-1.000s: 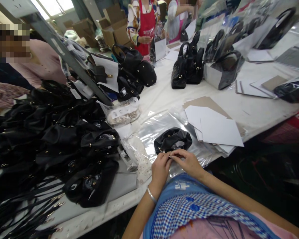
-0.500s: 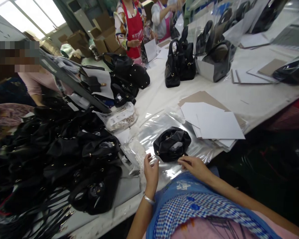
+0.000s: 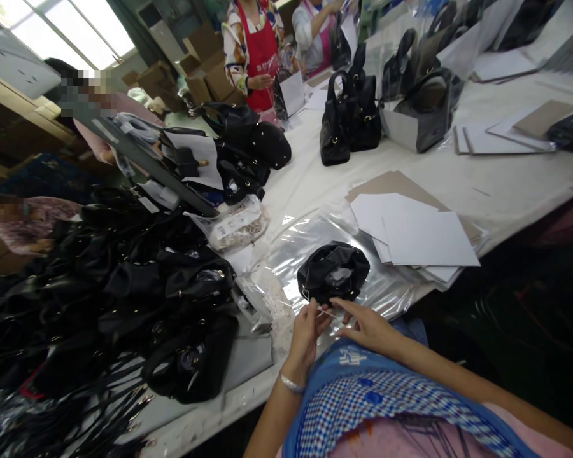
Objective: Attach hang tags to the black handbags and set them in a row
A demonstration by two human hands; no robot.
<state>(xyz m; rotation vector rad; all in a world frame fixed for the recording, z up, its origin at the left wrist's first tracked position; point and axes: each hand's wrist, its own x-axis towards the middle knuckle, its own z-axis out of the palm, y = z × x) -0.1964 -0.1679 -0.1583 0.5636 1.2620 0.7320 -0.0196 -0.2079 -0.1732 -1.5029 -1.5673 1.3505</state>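
Note:
A small black bag (image 3: 334, 270) lies on clear plastic sheets (image 3: 286, 254) at the table's near edge. Just below the bag's lower left side, my left hand (image 3: 308, 331) has its fingers pinched on a thin white string (image 3: 327, 312), which runs up toward a gold ring on the bag. My right hand (image 3: 365, 324) is at the bag's lower edge, thumb and fingers apart, close to the string's other end; no object shows in its grasp.
White and brown cardboard sheets (image 3: 424, 235) lie right of the bag. A clear packet (image 3: 239, 224) sits to the left, beside a large pile of black bags (image 3: 134, 280). Upright black bags (image 3: 348, 114) stand farther back. Several people work around the table.
My left hand has moved right and up to the bag's lower edge and closed on the string. My right hand has shifted slightly, its fingers spread wider. The string now shows between the hands.

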